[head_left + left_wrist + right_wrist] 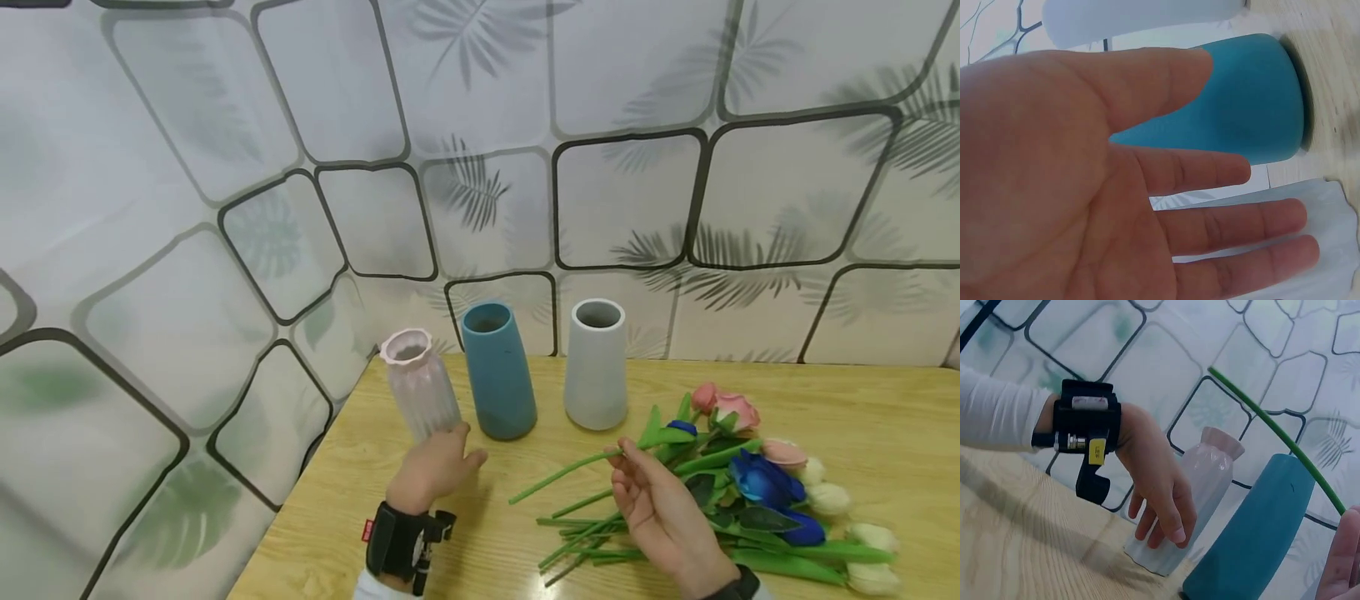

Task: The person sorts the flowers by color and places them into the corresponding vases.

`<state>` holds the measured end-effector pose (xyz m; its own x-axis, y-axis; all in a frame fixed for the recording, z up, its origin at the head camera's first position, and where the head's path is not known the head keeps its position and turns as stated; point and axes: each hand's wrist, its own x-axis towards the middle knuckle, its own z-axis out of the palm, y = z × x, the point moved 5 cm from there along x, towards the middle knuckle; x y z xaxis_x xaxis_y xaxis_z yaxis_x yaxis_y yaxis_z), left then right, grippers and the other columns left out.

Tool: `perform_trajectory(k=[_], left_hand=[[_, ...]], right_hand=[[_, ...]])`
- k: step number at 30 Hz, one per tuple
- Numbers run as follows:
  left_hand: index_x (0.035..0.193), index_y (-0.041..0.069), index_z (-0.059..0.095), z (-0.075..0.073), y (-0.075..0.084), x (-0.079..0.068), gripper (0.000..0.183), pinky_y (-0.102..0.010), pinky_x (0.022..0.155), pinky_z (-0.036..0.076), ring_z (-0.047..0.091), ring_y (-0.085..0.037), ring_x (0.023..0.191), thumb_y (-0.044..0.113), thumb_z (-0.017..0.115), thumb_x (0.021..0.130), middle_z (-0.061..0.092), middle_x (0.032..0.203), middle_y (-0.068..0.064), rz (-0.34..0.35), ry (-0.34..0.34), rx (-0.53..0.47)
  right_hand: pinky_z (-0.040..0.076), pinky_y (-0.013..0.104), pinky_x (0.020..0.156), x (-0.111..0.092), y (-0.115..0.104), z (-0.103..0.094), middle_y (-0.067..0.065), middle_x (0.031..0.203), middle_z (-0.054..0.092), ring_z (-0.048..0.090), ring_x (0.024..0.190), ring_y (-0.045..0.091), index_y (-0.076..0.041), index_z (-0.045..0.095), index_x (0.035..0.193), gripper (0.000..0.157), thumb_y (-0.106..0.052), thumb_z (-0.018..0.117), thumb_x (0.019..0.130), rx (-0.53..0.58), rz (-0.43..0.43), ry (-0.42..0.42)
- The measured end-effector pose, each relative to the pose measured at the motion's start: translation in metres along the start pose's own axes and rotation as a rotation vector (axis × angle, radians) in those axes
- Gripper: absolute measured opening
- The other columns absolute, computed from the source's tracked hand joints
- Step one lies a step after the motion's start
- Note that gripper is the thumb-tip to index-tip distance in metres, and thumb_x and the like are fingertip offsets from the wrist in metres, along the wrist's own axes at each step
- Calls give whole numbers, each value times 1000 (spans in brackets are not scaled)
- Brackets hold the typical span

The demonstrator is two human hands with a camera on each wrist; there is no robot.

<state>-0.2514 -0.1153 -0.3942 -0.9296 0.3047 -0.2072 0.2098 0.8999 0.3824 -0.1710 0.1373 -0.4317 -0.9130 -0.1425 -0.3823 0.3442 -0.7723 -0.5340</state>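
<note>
My left hand (435, 468) is at the foot of the pale pink fluted vase (420, 383), its fingers extended and holding nothing. In the left wrist view its palm and spread fingers are in front of the teal vase (1254, 100) and the pink one; whether it touches the pink vase I cannot tell. My right hand (660, 508) pinches the green stem (562, 475) of a flower between thumb and fingers. That flower's head, seemingly a blue bloom (682, 427), points right, and its cut end points left. The stem crosses the right wrist view in front of the vases.
A white vase (596, 375) stands right of the teal one, near the patterned wall (495, 208). Beneath and beyond my right hand lies a pile of artificial flowers with a blue rose (761, 477), a pink rose (737, 412) and white tulips (828, 498) on the wooden table (315, 533).
</note>
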Motion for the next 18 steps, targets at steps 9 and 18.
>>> perform_trajectory(k=[9,18], left_hand=[[143,-4,47,0,-5,4,59,-54,93,50,62,-39,115,35,58,100,60,131,-24,-7,4,-17],[152,-14,8,4,-1,16,84,-37,64,52,67,-27,74,30,58,101,67,85,-19,59,104,-283]], right_hand=[[54,15,69,-3,-7,5,-9,93,62,63,71,0,-18,44,109,20,-35,53,104,-271,-163,58],[56,21,70,-6,-17,4,-11,95,66,65,70,3,-14,37,121,35,-36,56,101,-365,-313,146]])
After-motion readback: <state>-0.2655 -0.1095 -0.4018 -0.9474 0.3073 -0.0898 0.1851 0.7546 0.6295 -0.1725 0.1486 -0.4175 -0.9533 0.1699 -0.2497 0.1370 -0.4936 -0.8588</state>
